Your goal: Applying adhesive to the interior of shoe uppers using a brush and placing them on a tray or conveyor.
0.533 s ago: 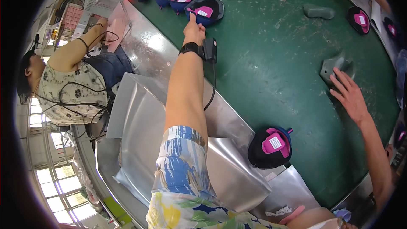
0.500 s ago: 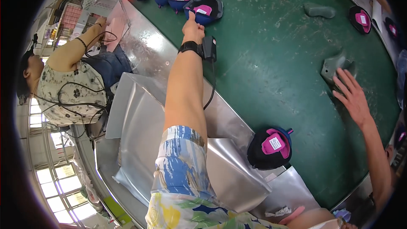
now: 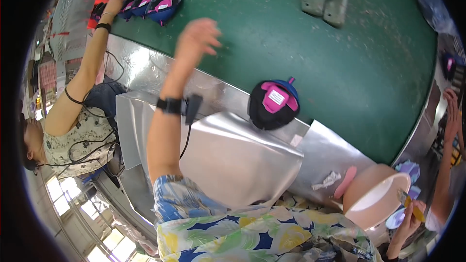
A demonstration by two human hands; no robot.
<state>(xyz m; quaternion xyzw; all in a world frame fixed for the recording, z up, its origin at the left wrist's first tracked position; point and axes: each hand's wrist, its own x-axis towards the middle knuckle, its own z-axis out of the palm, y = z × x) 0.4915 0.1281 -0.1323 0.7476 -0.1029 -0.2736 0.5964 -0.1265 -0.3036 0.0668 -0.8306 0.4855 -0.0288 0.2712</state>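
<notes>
We see the left hand (image 3: 196, 36) spread, empty over the green belt (image 3: 340, 58); right hand (image 3: 410, 213) pinches 1 brush (image 3: 409, 203) (beside a pink bowl (image 3: 376, 199)).

Green conveyor belt (image 3: 310, 53) carries shoe uppers (image 3: 273, 104) and grey lasts (image 3: 324, 2).

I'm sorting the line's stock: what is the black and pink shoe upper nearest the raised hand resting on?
The shoe upper sits on the green conveyor belt at its near edge, overlapping the metal rim. What lies beneath it is hidden.
</notes>
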